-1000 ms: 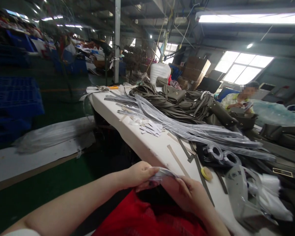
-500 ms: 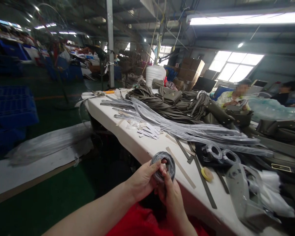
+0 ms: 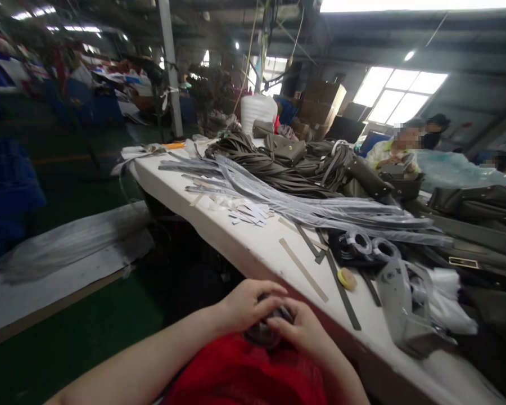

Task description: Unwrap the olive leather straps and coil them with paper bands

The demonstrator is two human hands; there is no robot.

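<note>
A coiled dark strap (image 3: 263, 336), wrapped in clear plastic in the earlier view, sits between my hands close to my red clothing. My left hand (image 3: 251, 304) curls over the coil from the left, fingers bent across its top. From the right, my right hand (image 3: 297, 323) grips it with the thumb laid over the coil. Both hands cover much of it, and the fingertips partly overlap. On the white-covered table (image 3: 253, 256) just beyond lie long plastic-sleeved straps (image 3: 320, 211) and a tan strip (image 3: 303, 270).
A tape dispenser (image 3: 405, 306), a yellow tape roll (image 3: 346, 279) and two plastic-wrapped coils (image 3: 358, 243) lie at the right. Dark straps (image 3: 253, 163) and bags are heaped behind. White paper slips (image 3: 251, 212) lie mid-table. A co-worker (image 3: 394, 154) sits across.
Both hands have drawn the coil down and toward my body, tilting it so its ring face no longer shows. The camera view has shifted slightly.
</note>
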